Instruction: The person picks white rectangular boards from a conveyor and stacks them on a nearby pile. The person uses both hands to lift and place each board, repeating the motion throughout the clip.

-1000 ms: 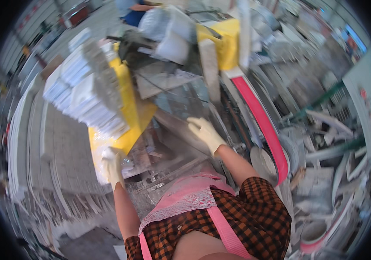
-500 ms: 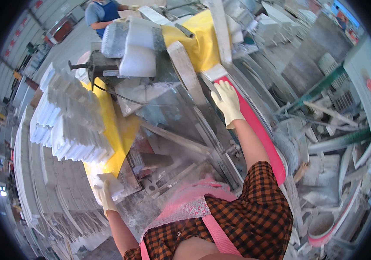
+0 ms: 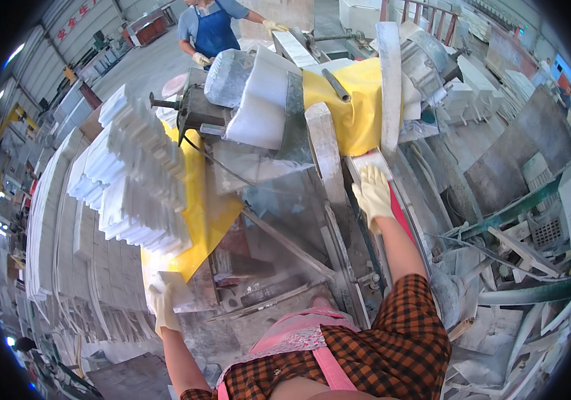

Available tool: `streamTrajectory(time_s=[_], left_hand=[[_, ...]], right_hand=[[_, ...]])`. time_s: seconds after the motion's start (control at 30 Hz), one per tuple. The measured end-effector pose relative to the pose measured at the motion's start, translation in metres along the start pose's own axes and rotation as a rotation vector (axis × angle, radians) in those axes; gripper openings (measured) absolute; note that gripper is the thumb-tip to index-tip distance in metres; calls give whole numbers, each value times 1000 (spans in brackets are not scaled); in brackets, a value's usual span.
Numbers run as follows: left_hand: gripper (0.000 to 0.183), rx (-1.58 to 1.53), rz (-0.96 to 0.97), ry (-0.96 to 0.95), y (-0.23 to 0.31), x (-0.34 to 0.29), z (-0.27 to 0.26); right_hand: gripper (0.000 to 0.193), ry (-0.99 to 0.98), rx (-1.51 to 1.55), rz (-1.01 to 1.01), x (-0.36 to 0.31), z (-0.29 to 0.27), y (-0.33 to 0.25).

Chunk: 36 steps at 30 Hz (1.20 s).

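My left hand [image 3: 163,308], in a pale rubber glove, has its fingers curled against a small white stone piece [image 3: 172,279] at the edge of the yellow sheet [image 3: 195,247]. Beside that sheet, thin white slabs [image 3: 135,177] rise in a tall stack. Off to the right, my gloved right hand [image 3: 373,193] lies flat with fingers stretched out, its fingertips on a white strip [image 3: 369,160] on the narrow red belt [image 3: 402,215]. The strip's far end meets a second yellow sheet [image 3: 360,107] draped over the machine. My forearm covers part of the belt.
Across the machine stands a co-worker in a blue apron [image 3: 215,33], a gloved hand on another white strip [image 3: 295,50]. A pale upright post [image 3: 389,87] flanks the draped sheet. Stone offcuts [image 3: 525,250] and a green bar [image 3: 525,293] crowd the right side.
The view has tilted up, so the scene sits lower and more of the co-worker shows. My right hand has slid forward onto the white strip. My left hand stays at the small stone piece.
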<state>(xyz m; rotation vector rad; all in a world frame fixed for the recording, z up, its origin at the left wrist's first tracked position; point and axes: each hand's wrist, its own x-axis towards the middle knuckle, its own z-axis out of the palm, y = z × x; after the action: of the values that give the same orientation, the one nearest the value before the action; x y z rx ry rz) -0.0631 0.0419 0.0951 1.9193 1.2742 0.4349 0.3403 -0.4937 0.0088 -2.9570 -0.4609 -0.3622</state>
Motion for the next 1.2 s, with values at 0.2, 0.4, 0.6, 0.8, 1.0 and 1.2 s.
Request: streamTrajectory(time_s=[0.2, 0.4, 0.6, 0.8, 1.0, 1.2], left_hand=[[67, 119, 46, 98, -4, 0, 3], [71, -11, 83, 28, -9, 1, 3], [72, -232, 51, -42, 2, -10, 2], [74, -215, -13, -17, 15, -20, 0], [75, -264, -58, -79, 34, -34, 0], [76, -287, -51, -88, 29, -25, 1]], right_hand=[[65, -90, 7, -68, -90, -50, 9], [60, -142, 138, -191, -112, -103, 22], [74, -204, -32, -331, -85, -108, 27], [57, -102, -278, -353, -74, -72, 22], [56, -15, -272, -341, -82, -58, 27], [58, -31, -271, -309, -85, -56, 27]])
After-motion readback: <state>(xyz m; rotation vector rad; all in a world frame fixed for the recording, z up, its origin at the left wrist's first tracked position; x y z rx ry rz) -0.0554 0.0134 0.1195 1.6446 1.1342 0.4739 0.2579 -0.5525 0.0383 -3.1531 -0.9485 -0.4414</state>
